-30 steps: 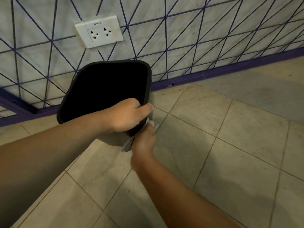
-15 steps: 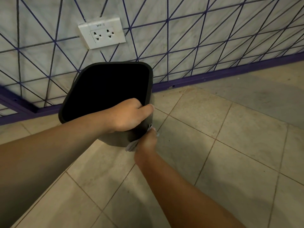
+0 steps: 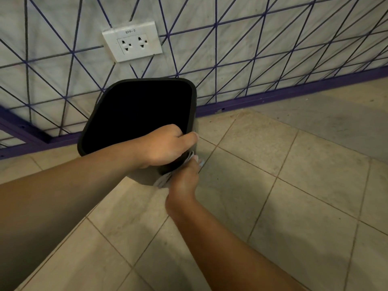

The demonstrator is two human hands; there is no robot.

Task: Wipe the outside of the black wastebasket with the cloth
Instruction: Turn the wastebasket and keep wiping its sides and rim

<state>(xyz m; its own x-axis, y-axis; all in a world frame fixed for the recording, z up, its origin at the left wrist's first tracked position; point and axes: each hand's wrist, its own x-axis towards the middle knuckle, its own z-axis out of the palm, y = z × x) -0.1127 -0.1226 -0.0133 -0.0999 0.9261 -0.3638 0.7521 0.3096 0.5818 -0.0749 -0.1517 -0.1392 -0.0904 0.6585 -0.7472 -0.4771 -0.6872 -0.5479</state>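
Observation:
The black wastebasket (image 3: pixel 95 114) is tilted with its dark open mouth toward me, close to the wall. My left hand (image 3: pixel 165 144) grips its near right rim, fingers curled inside and thumb along the outside edge. Just below, my right hand (image 3: pixel 184 177) holds a pale cloth (image 3: pixel 162 181) pressed against the basket's outer near wall. Only crumpled bits of the cloth show beside my fingers; the rest is hidden under the hand.
A wall with purple crossing lines and a purple skirting (image 3: pixel 273 97) runs behind the basket. A white double socket (image 3: pixel 132 44) sits on the wall above it. Beige floor tiles (image 3: pixel 283 196) spread to the right and toward me.
My right hand with the cloth has slid slightly down and back along the basket's outer wall. The left hand keeps its grip on the rim.

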